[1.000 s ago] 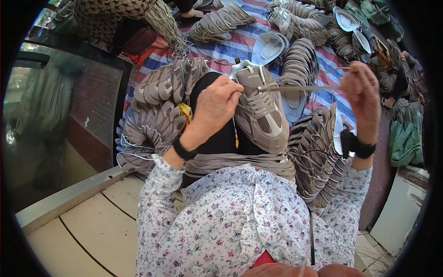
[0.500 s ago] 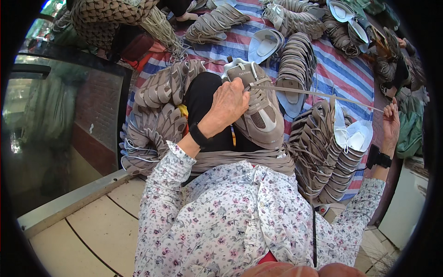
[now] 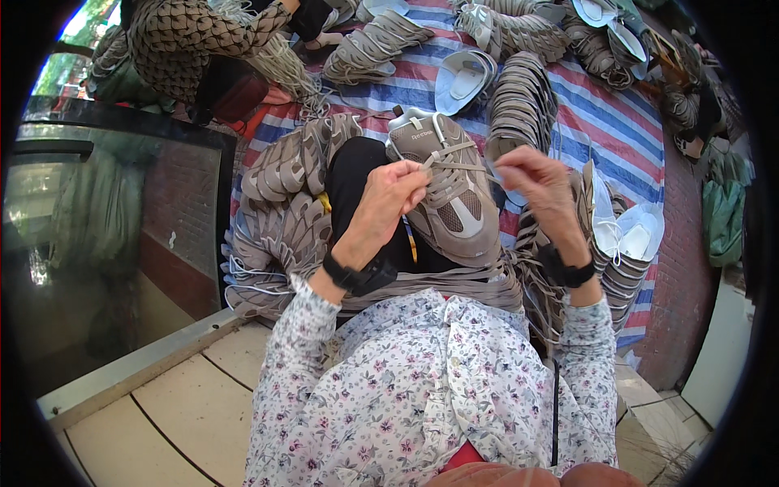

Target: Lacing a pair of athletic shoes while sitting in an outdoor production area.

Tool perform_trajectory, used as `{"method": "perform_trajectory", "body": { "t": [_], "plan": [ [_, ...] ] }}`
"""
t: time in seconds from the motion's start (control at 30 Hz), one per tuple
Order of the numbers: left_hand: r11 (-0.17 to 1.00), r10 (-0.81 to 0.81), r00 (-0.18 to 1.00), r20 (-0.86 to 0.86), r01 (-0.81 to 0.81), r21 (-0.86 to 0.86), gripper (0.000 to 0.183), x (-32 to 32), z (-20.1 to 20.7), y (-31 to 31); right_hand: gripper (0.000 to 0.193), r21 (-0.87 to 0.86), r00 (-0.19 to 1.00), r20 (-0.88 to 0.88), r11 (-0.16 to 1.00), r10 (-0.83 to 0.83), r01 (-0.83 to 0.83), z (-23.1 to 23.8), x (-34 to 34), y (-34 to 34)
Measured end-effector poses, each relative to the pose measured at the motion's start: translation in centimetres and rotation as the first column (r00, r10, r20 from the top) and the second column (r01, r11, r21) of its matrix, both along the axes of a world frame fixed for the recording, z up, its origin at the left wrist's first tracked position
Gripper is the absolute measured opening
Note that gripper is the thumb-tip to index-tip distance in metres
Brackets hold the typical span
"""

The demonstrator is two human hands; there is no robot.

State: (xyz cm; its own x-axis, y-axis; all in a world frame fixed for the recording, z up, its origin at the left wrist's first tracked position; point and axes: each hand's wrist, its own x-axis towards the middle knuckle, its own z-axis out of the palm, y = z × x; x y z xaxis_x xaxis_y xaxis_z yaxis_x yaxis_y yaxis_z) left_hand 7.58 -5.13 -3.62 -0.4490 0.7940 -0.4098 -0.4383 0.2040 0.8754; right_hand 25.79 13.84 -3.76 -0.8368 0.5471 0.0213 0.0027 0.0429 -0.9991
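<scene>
A taupe and grey sneaker upper [image 3: 456,235] rests upright on my lap between my knees, toe towards me. Flat beige shoelace [image 3: 451,152] crosses its eyelet rows. My left hand [image 3: 377,203] is closed at the left eyelet edge, thumb and forefinger pinching the lace. Just right of the upper, my right hand [image 3: 540,191] is also closed, fingertips pinched on a lace end beside the right eyelets; the tip is slightly blurred. A hank of similar flat laces [image 3: 479,289] lies across my lap.
Nested stacks of shoe uppers stand left [image 3: 284,162] and right [image 3: 523,101] on a striped sheet [image 3: 600,134]. White-lined uppers [image 3: 637,235] are at my right. A glass door [image 3: 114,235] borders the left. Another person in patterned clothing [image 3: 182,49] sits at the far left.
My right hand has come back from far right, where it held the lace stretched taut, to beside the upper. My left hand has lowered slightly and stays at the eyelets.
</scene>
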Motion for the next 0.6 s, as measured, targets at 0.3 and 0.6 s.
{"method": "perform_trajectory", "body": {
  "t": [0.3,0.6],
  "plan": [
    [0.987,0.046,0.892,-0.449,0.028,0.158,0.017,0.8,1.5,-1.6,0.018,0.38,1.0,-0.023,0.925,-0.02,0.027,-1.3,-6.3,-5.8],
    [0.995,0.092,0.856,-0.508,-0.092,0.025,0.024,0.9,1.4,-0.1,0.021,0.413,0.997,-0.073,0.911,0.022,0.011,-1.5,-7.0,-4.6]
  ]
}}
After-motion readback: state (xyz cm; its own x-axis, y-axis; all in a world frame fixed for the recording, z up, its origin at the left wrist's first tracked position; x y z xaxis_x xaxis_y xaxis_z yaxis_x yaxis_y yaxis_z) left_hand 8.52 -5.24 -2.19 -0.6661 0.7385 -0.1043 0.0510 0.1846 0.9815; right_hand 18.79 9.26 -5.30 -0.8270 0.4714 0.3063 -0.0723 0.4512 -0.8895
